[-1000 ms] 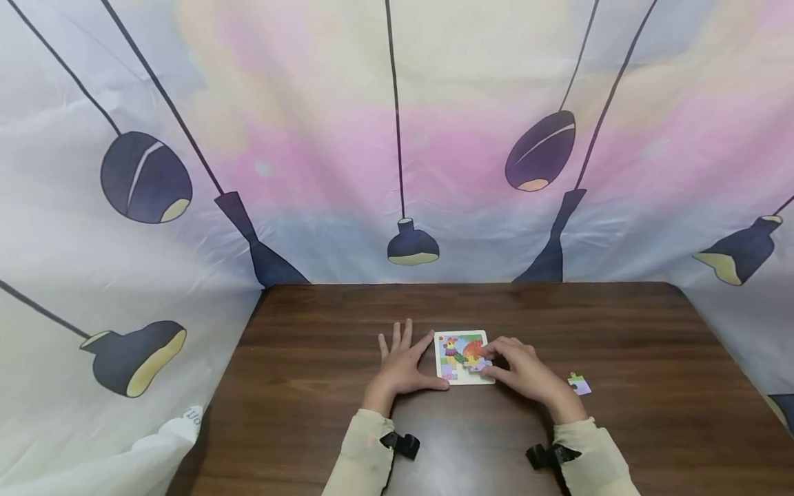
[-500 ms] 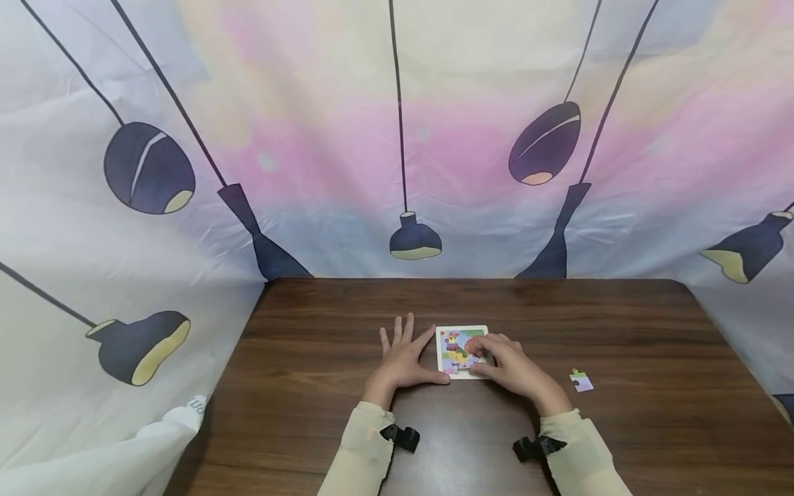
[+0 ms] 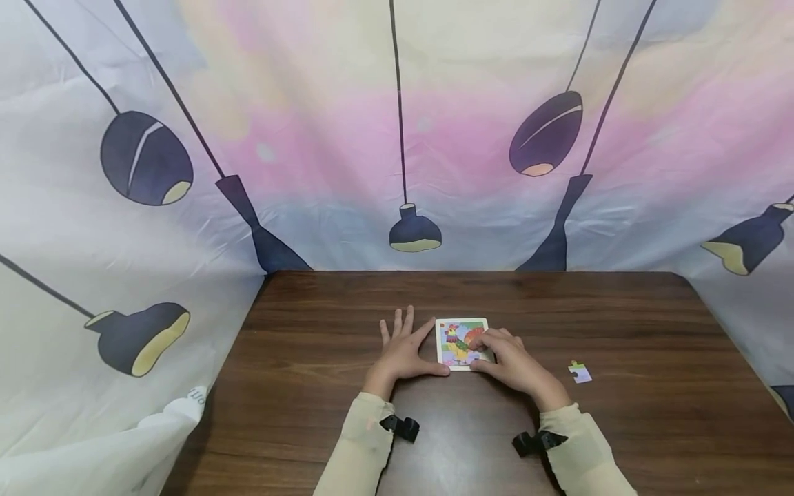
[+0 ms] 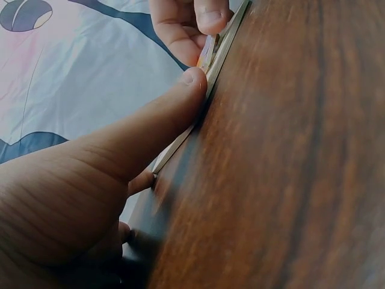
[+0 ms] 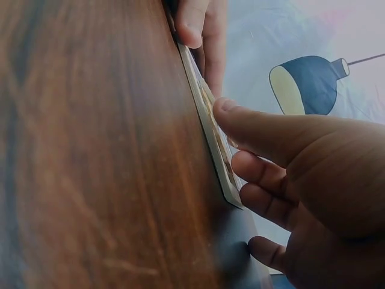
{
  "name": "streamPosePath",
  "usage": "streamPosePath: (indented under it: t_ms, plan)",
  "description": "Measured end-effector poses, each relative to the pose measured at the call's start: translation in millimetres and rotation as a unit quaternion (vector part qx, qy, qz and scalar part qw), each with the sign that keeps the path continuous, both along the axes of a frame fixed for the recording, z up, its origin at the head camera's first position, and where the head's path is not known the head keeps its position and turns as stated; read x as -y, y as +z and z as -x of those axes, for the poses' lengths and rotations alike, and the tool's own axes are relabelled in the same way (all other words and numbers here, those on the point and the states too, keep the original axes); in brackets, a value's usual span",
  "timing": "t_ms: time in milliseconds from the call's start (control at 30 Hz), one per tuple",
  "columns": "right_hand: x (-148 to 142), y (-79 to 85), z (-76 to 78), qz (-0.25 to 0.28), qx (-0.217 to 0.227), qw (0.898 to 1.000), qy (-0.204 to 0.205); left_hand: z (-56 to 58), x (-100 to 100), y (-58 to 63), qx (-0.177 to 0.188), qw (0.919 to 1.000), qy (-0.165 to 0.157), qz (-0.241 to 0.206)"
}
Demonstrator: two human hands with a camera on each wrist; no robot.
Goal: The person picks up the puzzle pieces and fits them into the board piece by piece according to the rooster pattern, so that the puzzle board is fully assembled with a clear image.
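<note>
A small jigsaw puzzle board [image 3: 438, 348] with a white border lies on the table, showing a colourful rooster. My left hand [image 3: 402, 357] spreads its fingers at the board's left side, thumb on the lower-left corner and index finger at the upper left. My right hand [image 3: 513, 364] reaches in from the right, its thumb and fingers pinching a puzzle piece low on the picture. In the left wrist view that puzzle piece [image 4: 208, 53] stands slightly tilted above the board; the fingers hide part of it. One loose puzzle piece [image 3: 580, 373], lilac and green, lies right of my right hand.
The brown wooden table [image 3: 645, 427] reaches back to a hanging cloth [image 3: 335, 138] printed with lamps. Cloth also hangs at the left and right sides. A black strap mount [image 3: 404, 428] sits on my left wrist, and another [image 3: 535, 443] on my right.
My right hand has moved left over the board with its puzzle piece, which now sits lower against the picture. My left hand keeps its place at the board. The head view has tilted slightly.
</note>
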State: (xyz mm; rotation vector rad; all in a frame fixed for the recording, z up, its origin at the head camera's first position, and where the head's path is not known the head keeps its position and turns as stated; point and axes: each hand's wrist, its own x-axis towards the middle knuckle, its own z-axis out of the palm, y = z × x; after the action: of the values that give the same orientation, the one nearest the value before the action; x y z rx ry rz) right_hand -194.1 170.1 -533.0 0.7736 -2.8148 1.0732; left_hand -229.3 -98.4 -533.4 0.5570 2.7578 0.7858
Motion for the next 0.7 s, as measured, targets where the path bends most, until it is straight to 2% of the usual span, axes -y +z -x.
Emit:
streamPosePath:
  t_ms: [567,700]
  plan:
    - [6.6,1.9,-2.2,-0.01,0.003,1.0,-0.016,1.1,1.0,2.2,0.0,1.0,0.003,0.005]
    - [9.5,2.7,-4.6,-0.019,-0.004,1.0,-0.008,0.8,0.1,2.4,0.003,1.0,0.0,0.006]
